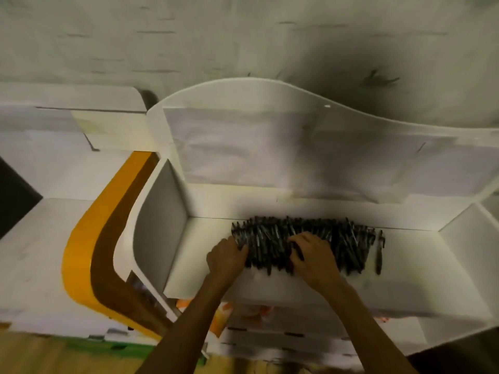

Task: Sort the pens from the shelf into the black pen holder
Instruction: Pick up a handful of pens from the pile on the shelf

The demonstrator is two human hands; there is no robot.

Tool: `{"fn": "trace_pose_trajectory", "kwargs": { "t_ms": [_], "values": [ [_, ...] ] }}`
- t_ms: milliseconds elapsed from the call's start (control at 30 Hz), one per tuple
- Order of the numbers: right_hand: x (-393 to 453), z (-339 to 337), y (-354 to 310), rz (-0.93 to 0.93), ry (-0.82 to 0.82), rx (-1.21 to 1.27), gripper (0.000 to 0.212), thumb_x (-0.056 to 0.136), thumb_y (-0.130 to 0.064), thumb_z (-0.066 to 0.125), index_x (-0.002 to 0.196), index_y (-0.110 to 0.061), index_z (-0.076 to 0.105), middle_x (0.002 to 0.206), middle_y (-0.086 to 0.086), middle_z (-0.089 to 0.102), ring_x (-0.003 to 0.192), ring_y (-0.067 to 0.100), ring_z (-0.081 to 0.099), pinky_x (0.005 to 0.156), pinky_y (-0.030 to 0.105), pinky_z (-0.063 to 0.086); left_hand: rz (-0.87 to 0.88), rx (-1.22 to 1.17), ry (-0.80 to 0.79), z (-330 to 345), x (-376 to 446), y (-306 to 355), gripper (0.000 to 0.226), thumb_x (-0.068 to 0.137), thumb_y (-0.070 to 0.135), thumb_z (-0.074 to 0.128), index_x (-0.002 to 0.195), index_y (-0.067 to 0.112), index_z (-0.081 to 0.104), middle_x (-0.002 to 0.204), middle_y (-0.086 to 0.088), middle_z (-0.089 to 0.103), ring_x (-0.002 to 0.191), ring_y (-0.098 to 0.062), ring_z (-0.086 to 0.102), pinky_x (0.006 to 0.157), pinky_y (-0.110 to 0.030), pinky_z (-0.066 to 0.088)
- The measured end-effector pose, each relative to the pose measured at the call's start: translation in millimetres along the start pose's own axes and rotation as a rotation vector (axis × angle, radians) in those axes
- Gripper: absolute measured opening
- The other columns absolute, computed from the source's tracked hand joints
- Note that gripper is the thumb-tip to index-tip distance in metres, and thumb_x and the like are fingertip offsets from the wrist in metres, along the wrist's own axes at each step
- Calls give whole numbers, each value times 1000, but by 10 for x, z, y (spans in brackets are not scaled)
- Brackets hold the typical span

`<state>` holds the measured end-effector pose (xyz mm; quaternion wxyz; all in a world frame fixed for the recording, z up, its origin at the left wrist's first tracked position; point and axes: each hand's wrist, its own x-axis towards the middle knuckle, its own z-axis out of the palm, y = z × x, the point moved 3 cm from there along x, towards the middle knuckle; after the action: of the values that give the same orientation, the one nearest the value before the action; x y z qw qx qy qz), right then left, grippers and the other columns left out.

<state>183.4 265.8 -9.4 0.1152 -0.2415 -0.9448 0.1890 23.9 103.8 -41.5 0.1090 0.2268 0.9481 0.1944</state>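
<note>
Head camera, close, looking down onto white shelf (405, 271).

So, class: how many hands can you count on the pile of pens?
2. The left hand grips the pile of pens at its left end; the right hand rests on its middle, fingers curled among pens.

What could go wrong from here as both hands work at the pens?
The pile of pens lies near the shelf front edge, so raking could roll some off. The stray pen at the right may get missed. With the left hand and right hand both on the pile, a big grab could scatter pens.
</note>
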Motion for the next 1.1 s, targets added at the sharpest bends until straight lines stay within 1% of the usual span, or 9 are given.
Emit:
{"fn": "trace_pose_trajectory", "kwargs": {
  "t_ms": [200,333,467,533,667,767,867,1033,1100],
  "values": [
    [35,-23,131,-11,-7,27,29,95,-17,56,123,-20,64,120,-1,61,110,20,57,98,33,42,-136,-16,-4,15,40,53,42,81,63,57,81,22,55,78,3,59,74,-20,60,68,-30,49],
    [64,-14,153,3,-14,38,29,95,-18,57,123,-21,63,121,-1,61,111,19,57,99,35,44,-214,75,-53,-11,104,-9,29,79,48,63,78,21,56,74,4,56,76,-19,60,65,-27,42],
    [90,10,143,15,-28,40,31,95,-19,56,126,-21,61,123,-2,60,112,19,56,100,34,43,-224,63,-57,11,172,-88,35,91,50,54,91,16,62,77,5,50,76,-19,57,65,-27,40],
    [98,11,143,19,-29,44,31,95,-19,57,126,-19,62,123,-1,60,112,20,56,100,35,43,-246,5,-29,5,205,-102,31,96,39,51,102,9,61,78,3,53,69,-15,52,61,-26,40],
    [124,4,142,13,-23,70,30,96,-17,57,125,-18,62,123,0,61,111,19,57,101,38,44,-253,-104,-42,-4,231,-150,24,99,20,46,115,3,51,95,-6,57,74,-17,50,60,-28,39],
    [163,-28,129,10,-16,95,30,96,-16,56,126,-18,62,123,0,60,110,19,57,101,40,44,-237,-154,-54,21,177,-145,35,98,39,48,114,8,52,93,-3,56,77,-19,53,62,-28,39],
    [191,-47,120,7,-19,100,30,97,-16,55,126,-17,62,123,0,60,110,19,57,101,39,44,-171,-103,-28,97,115,-134,43,91,58,53,100,17,55,80,4,57,67,-12,53,53,-26,36],
    [208,-61,112,2,-28,96,30,97,-15,55,126,-17,62,123,0,60,110,19,57,101,38,44,-169,-80,-17,154,130,-104,36,82,53,63,85,17,61,70,5,57,60,-11,54,53,-25,46],
    [213,-64,108,2,-32,93,31,97,-16,54,127,-17,62,123,-1,60,110,18,57,101,37,44,-161,-91,-27,130,153,-82,39,77,54,66,79,16,61,69,3,58,60,-12,56,49,-24,43]
  ]
}}
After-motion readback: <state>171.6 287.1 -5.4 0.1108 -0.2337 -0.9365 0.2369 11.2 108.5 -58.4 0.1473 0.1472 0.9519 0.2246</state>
